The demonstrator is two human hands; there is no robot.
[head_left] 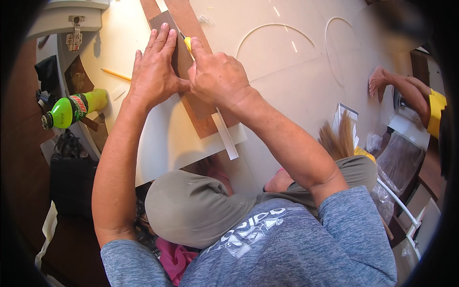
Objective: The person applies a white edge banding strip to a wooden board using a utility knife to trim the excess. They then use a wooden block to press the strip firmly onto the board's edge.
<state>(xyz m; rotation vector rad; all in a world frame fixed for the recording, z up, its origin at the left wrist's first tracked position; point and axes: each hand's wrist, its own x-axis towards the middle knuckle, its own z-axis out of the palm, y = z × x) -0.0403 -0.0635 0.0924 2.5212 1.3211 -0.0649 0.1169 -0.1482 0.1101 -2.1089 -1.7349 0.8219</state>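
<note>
Left hand [157, 71], upper centre of frame: laid flat, fingers slightly spread, grip apart, on a dark brown board [181, 63]; thumb stretched toward the right hand. Right hand [217, 76], just right of it: grip clamped round a yellow-handled tool [188, 43], its dark tip pointing to the upper left at the board's right edge; exact kind of tool cannot be told. Dark brown board: set slanting, upper centre, over lighter brown boards [190, 19]. White strip [224, 135]: projecting below these, centre. White sheet [167, 131]: beneath, left of centre. Pencil, yellow [115, 74]: upper left, near the left hand. Bottle, green [64, 113]: left side. Hinge, metal [74, 34]: upper left, on a white panel. Broom, brown bristles [337, 137]: right of centre. Another person's bare foot [377, 81]: upper right.
</note>
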